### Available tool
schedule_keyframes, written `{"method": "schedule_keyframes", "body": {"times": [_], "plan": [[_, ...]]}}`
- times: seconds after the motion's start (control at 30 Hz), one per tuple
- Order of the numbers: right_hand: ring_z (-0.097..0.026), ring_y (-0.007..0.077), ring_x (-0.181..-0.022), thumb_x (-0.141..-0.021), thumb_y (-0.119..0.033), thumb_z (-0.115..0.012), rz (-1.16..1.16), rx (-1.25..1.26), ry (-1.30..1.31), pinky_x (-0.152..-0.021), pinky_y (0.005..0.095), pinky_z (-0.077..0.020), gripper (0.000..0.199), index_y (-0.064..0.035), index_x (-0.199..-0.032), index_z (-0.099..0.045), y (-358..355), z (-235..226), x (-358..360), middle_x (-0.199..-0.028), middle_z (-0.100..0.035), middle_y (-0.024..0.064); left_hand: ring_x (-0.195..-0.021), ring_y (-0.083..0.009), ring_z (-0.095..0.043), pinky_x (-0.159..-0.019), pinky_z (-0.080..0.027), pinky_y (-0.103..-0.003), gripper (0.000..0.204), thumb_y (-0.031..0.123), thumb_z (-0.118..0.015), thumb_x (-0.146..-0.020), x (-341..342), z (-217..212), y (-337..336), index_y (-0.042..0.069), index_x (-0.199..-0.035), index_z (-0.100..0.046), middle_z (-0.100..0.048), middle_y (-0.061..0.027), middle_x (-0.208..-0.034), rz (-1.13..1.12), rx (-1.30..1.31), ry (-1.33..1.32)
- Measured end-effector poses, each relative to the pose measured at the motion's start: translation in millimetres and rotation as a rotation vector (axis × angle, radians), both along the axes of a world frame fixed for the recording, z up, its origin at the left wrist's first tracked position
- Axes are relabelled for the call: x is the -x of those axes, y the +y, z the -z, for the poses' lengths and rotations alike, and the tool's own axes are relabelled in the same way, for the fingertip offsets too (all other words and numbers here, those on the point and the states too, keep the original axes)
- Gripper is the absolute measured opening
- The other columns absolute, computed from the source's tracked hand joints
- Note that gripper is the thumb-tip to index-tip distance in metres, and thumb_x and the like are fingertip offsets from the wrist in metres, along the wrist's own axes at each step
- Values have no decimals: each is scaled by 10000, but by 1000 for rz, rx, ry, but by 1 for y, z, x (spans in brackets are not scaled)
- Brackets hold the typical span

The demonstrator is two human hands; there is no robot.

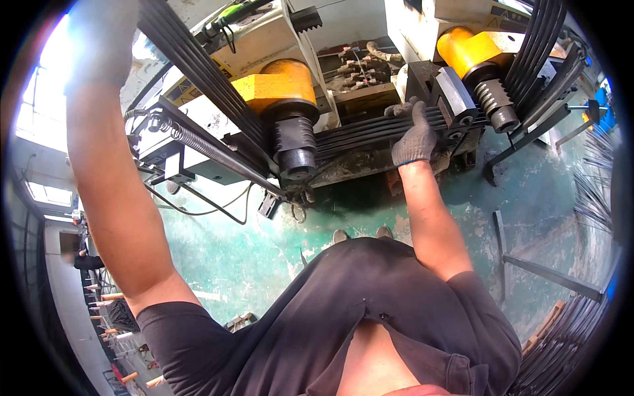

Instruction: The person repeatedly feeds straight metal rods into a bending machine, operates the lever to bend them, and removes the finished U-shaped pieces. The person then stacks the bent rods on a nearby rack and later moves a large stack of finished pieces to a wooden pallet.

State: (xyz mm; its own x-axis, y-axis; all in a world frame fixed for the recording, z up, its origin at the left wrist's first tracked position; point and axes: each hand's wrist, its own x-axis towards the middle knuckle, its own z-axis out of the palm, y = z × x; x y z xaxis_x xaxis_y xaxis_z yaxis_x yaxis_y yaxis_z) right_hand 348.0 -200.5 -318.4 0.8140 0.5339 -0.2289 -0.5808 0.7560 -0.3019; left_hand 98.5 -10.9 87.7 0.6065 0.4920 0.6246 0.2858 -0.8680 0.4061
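Several dark metal rods run side by side across a bending machine and turn steeply upward at both ends. My right hand, in a grey knit glove, lies over their middle stretch beside a metal clamp block. Its visible fingers are spread, not wrapped around the rods. At the upper left my left hand, gloved too, is raised next to the upturned left part of the rods. Glare and blur hide its fingers. Ribbed steel rollers under yellow arms stand at the left bend, with a similar roller at the right bend.
A coil spring and a black cable lie along the machine's left side. At right, a metal frame stands on the green floor near bundles of thin rods. Another person is far left.
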Motion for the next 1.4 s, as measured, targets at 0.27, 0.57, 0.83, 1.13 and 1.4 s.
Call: {"method": "schedule_keyframes", "body": {"times": [0.27,0.57,0.83,1.13,1.4], "plan": [[-682,260,-834,-1053,-284,-708,-109,-3,-31,-857,463,-591,233,-75,-1137,-649,-1,23,0,-931,-671,57,-1087,-260,-749,-1029,-553,-383,480,235,-660,-1030,17,7,-38,-35,-1424,-606,-768,-151,-1152,-153,201,-136],[-676,222,-830,-1058,-259,-708,-96,229,113,-899,494,-630,180,-87,-1068,-658,-15,6,10,-880,-655,33,-1081,-295,-763,-994,-595,-414,449,164,-717,-1002,58,34,-28,-44,-1386,-610,-769,-186,-1152,-40,352,9],[-729,245,-915,-1059,-337,-706,-128,387,105,-919,467,-609,242,-99,-1039,-671,-21,0,6,-933,-723,47,-1078,-219,-719,-956,-572,-330,287,144,-639,-1050,14,93,-102,-23,-1274,-703,-750,-133,-1139,7,-159,-245],[-717,256,-943,-1069,-331,-686,-144,323,72,-959,478,-600,249,-83,-1064,-675,-20,10,4,-965,-721,68,-1031,-224,-729,-953,-572,-342,334,94,-661,-1024,3,60,-120,-39,-1331,-657,-748,-124,-1094,-264,332,-283],[-705,248,-940,-1072,-305,-685,-110,350,95,-1000,479,-590,235,-71,-1071,-668,-19,0,8,-957,-704,69,-1039,-225,-735,-1009,-578,-353,307,67,-667,-1003,3,53,-117,-8,-1300,-646,-747,-126,-1091,-224,413,-263]]}}
